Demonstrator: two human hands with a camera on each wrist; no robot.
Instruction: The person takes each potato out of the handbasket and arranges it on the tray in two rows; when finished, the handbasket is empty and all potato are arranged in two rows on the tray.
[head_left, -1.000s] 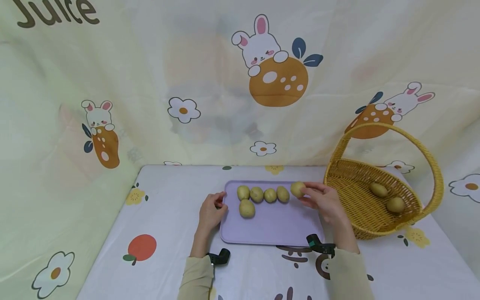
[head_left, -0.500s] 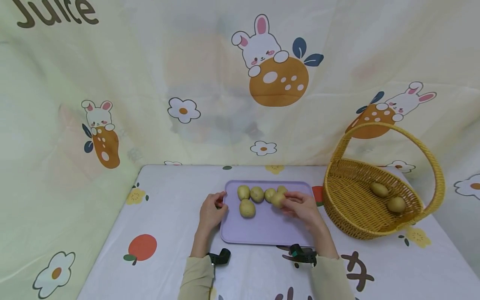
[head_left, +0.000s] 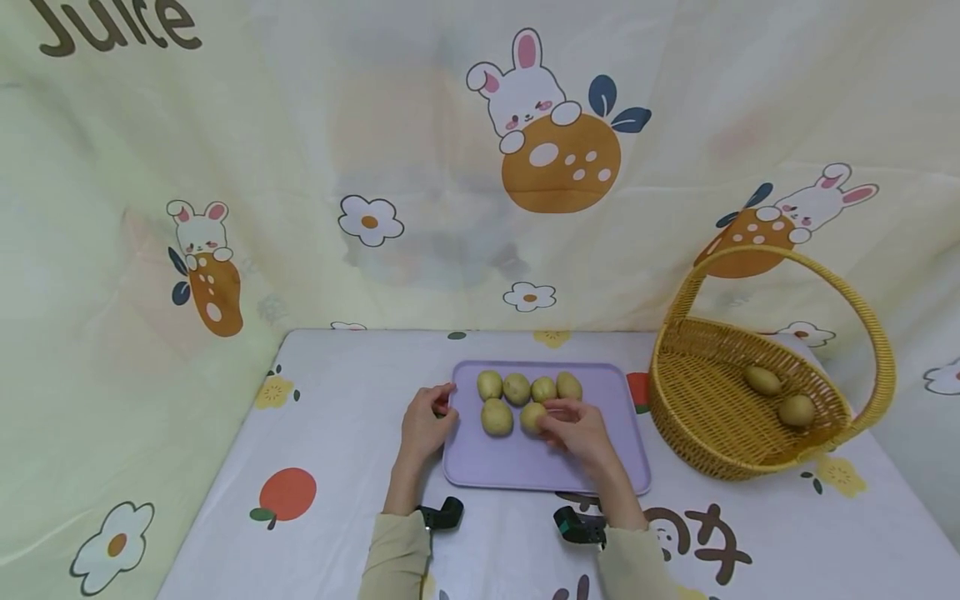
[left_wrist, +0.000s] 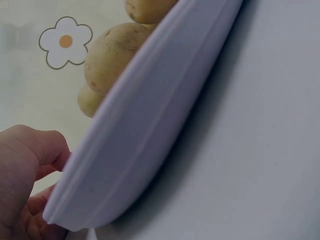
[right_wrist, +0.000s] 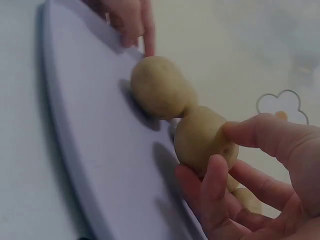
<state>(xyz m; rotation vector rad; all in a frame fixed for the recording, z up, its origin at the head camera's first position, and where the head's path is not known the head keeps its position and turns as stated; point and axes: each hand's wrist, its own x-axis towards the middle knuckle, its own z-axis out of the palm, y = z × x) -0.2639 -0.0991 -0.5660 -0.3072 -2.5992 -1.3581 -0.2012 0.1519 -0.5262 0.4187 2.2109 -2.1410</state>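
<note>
Right hand point(head_left: 573, 429), head view: it pinched a potato point(head_left: 531, 419) in thumb and fingers, above or on the middle of a lilac tray point(head_left: 555, 462); from where I stood I could not tell which;
Left hand point(head_left: 426, 423), head view: thumb and fingers closed about the tray's left rim; the grip was narrow;
Back row, head view: four potatoes point(head_left: 517, 389) lay side by side along the far part of the tray; a front potato point(head_left: 497, 417) lay before the row's left end, just left of the pinched one;
Basket point(head_left: 697, 437), head view: yellow wicker, handle up, standing to the right of the tray; two more potatoes point(head_left: 762, 381) lay inside, toward its right side;
Cloths, head view: a white printed tablecloth point(head_left: 352, 375) lay under tray and basket; a pale curtain point(head_left: 420, 283) with rabbits and flowers hung behind;
Rim, left wrist view: the left thumb was at the tray's edge, the other fingers partly hidden beyond it;
Pinched potato, right wrist view: the thumb pressed one side, fingers the other; the front potato sat right beside it.
</note>
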